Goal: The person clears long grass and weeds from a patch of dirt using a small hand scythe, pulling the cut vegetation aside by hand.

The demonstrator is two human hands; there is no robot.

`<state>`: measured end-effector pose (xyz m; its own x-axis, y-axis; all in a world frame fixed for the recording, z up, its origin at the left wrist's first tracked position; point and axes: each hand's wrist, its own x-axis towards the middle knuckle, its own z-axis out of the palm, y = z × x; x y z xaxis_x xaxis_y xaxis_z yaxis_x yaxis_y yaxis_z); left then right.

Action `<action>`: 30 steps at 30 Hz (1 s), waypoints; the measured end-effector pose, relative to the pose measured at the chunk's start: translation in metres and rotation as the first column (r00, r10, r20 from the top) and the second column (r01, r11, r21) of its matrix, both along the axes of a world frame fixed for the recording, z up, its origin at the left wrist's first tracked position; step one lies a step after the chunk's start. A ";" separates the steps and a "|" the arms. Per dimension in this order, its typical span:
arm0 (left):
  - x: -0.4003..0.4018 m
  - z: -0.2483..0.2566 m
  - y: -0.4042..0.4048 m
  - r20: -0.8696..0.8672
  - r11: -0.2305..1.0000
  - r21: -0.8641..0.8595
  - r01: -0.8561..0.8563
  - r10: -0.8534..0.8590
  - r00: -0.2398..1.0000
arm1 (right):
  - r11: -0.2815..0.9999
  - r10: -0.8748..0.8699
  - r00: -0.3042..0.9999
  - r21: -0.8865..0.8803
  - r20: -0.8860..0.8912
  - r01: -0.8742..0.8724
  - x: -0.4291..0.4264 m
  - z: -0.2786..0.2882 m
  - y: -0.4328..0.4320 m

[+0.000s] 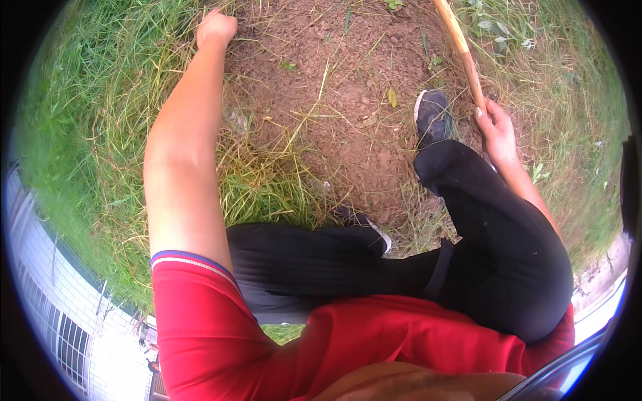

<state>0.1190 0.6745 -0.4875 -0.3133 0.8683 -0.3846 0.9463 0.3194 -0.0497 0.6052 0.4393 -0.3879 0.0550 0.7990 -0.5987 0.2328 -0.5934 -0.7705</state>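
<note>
My left hand is a closed fist at the upper left, down in the grass at the edge of bare brown soil. Whether it grips grass stems cannot be seen. On the right, my right hand holds the lower end of a wooden handle, which runs up and out of the picture, so its far end is hidden. A dark shoe of mine rests on the soil beside that hand. Cut, yellowing grass lies in a heap between my left arm and the soil.
My bent legs in black trousers fill the lower middle. My other shoe is partly hidden. Tall green grass stands at the left, leafy weeds at the upper right. A white brick wall with barred windows shows at the lower left.
</note>
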 end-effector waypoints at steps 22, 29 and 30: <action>0.000 -0.024 -0.032 0.239 0.956 0.257 -0.141 0.079 0.968 | 0.999 -0.023 0.992 -0.032 -0.125 0.019 0.005 -0.007 -0.007; -0.001 -0.018 -0.050 0.112 0.924 0.376 0.062 -0.112 0.987 | 0.999 0.030 0.998 0.018 -0.055 -0.029 0.006 0.000 -0.001; -0.003 -0.018 -0.049 0.233 0.938 0.341 -0.061 -0.022 0.972 | 1.000 0.012 0.996 -0.015 -0.094 -0.014 0.003 0.000 0.001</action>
<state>0.1161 0.6255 -0.5058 -0.2703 0.9543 -0.1272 0.9120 0.2962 0.2838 0.6087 0.4399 -0.3881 -0.0122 0.7901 -0.6128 0.1680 -0.6025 -0.7802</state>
